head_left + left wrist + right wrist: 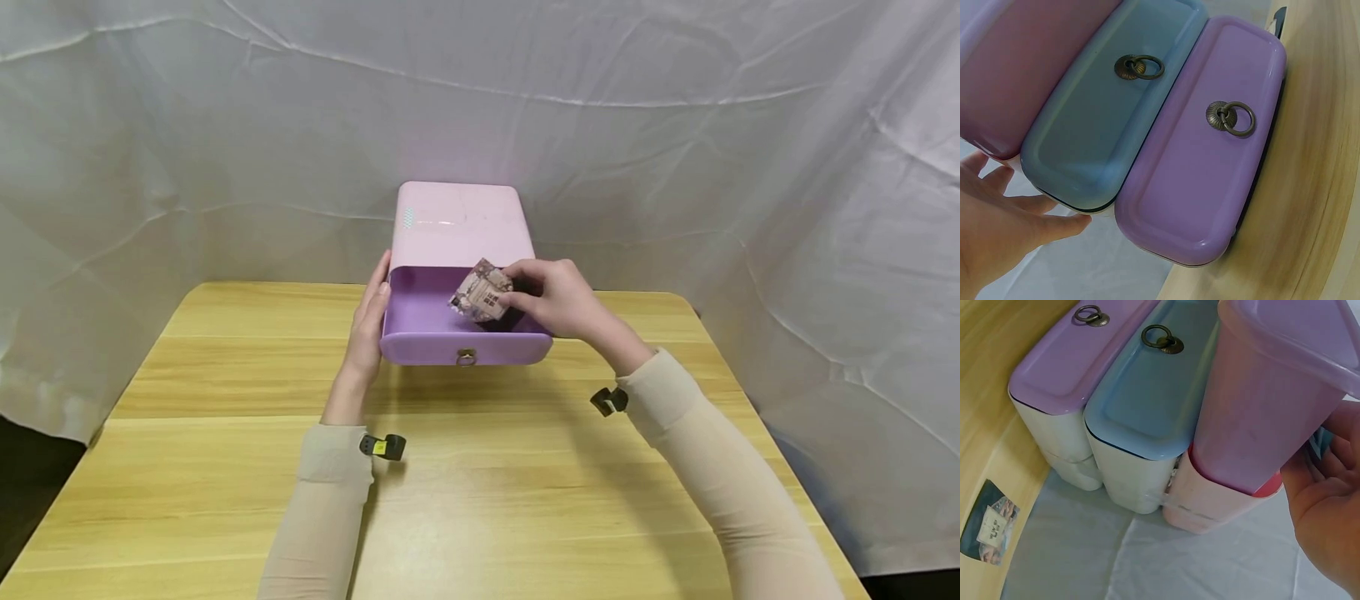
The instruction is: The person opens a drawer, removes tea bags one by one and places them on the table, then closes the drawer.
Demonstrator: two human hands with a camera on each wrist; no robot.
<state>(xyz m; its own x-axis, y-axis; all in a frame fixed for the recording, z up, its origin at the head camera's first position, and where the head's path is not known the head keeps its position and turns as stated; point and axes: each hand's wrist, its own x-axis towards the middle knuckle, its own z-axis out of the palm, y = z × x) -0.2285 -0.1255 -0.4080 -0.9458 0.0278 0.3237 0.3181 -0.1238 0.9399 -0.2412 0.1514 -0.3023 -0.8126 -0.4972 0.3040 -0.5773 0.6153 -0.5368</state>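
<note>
A drawer cabinet (461, 221) with a pale pink top has its top drawer (465, 348) pulled out; the drawer's front is lilac with a ring pull. My right hand (558, 298) pinches a small printed sachet (480, 293) between thumb and fingers over that drawer, near its right side. A dark item shows beneath the sachet, partly covered by it and the hand. Along the cabinet's left side, my left hand (367, 325) touches it with extended fingers. In the left wrist view that hand (1007, 219) lies beside the closed blue drawer (1097, 125).
The lowest, purple drawer (1204, 156) is closed and has a ring pull. Another packet (990, 525) with a pale label lies on the wooden table (225, 375), seen in the right wrist view. White cloth (300, 125) hangs behind the cabinet and at the sides.
</note>
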